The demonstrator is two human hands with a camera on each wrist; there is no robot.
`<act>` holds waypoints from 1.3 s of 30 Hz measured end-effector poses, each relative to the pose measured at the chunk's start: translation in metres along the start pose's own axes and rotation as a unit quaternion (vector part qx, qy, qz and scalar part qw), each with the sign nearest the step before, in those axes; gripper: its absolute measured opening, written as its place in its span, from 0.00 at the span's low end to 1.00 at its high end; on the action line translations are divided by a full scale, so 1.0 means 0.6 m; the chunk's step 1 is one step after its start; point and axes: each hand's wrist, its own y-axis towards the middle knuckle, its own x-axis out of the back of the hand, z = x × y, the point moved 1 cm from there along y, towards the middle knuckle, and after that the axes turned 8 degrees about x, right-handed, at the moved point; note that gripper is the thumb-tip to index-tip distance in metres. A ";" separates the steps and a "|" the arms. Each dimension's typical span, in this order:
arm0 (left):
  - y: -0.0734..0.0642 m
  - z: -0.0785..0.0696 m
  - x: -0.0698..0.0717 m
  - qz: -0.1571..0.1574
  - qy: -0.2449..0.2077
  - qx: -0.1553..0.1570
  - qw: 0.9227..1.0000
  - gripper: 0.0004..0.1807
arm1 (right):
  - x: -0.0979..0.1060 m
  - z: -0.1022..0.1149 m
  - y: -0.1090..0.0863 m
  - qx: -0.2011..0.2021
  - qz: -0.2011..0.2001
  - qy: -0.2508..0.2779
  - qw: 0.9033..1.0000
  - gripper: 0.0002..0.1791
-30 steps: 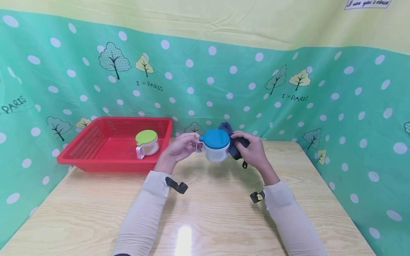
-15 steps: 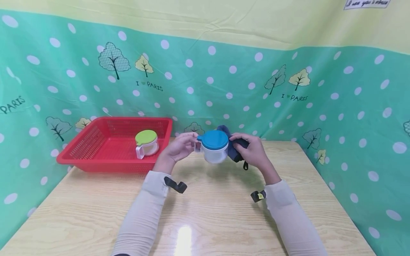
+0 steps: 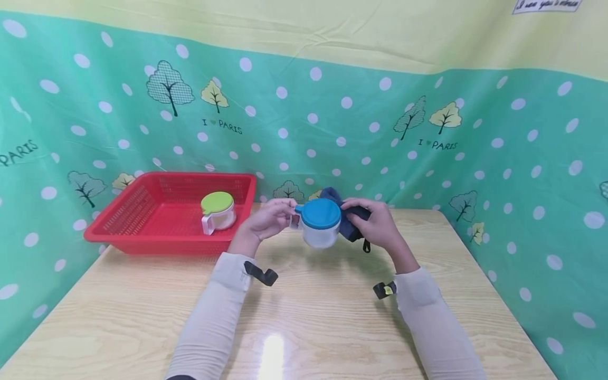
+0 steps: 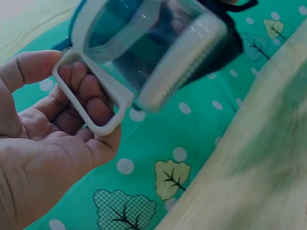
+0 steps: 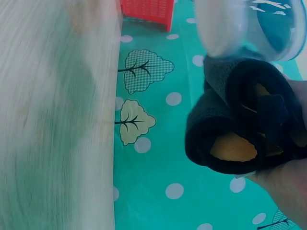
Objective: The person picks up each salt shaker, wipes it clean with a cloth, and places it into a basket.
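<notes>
My left hand [image 3: 269,220] grips the white handle of a clear jar [image 3: 320,236] with a blue lid. In the left wrist view the fingers curl through the handle loop [image 4: 106,128], with the thumb at its top. The jar [image 4: 139,45] is held above the table, tilted in that view. On its right, my right hand [image 3: 375,221] pinches a dark blue cloth bundle [image 3: 348,228] with a small black loop hanging from it. The right wrist view shows two black-rimmed openings on the bundle [image 5: 199,127], tan inside. It sits close beside the jar [image 5: 225,28].
At the back left of the wooden table [image 3: 313,327] stands a red plastic basket [image 3: 166,245]. Inside it, toward the right, is a similar jar with a green lid [image 3: 217,202] and white handle. A green dotted curtain [image 3: 304,132] borders the table behind and at the sides.
The jar with the blue lid has dipped slightly, and the dark cloth bundle has sunk a little with it. Both hands keep their holds, and the basket stays put.
</notes>
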 end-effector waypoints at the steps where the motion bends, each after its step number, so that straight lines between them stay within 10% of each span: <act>1: -0.002 -0.002 0.001 0.001 -0.009 -0.003 1.000 0.21 | 0.000 -0.002 0.000 -0.002 0.010 0.001 1.000 0.13; 20: 0.013 0.014 0.030 -0.116 -0.018 0.028 0.993 0.20 | 0.014 0.005 -0.002 -0.018 -0.008 -0.019 1.000 0.13; 39: 0.025 0.008 0.020 -0.236 -0.083 -0.056 0.967 0.21 | 0.004 0.022 0.002 -0.001 0.009 -0.011 1.000 0.15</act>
